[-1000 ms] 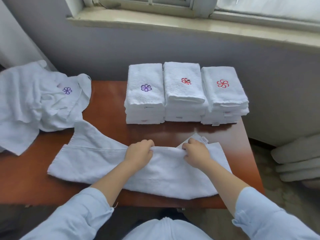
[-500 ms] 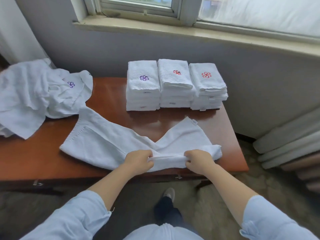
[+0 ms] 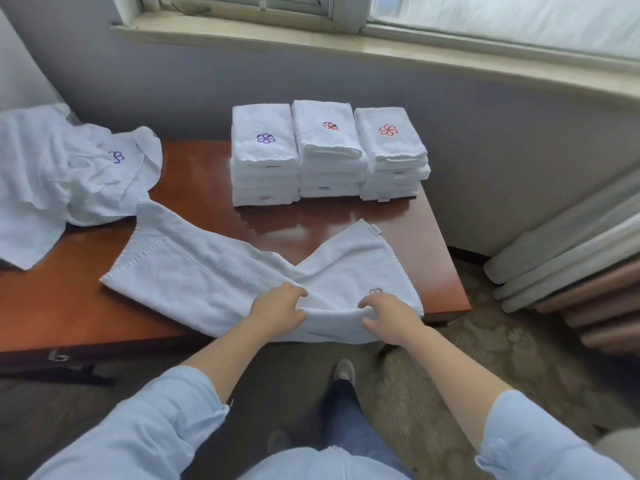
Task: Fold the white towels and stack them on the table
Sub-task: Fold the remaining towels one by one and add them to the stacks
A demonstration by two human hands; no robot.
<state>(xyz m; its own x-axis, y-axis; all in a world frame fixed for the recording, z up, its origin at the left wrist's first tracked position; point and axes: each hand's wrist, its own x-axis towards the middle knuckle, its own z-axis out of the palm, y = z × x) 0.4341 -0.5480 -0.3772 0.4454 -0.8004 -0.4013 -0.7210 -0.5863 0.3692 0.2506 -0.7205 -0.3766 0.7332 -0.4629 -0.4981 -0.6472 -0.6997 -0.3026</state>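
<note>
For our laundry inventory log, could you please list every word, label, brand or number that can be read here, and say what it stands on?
No text is legible.
Sewn tag on the spread towel's far corner: too small to read.
Small tags on the stacked towels: too small to read.
Embroidered emblems: flower motifs, no letters.

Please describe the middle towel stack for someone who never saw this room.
On the brown table below the window stand three stacks of white towels. The middle stack bears a red-and-dark emblem; the left stack shows purple, the right stack plain red.
</note>
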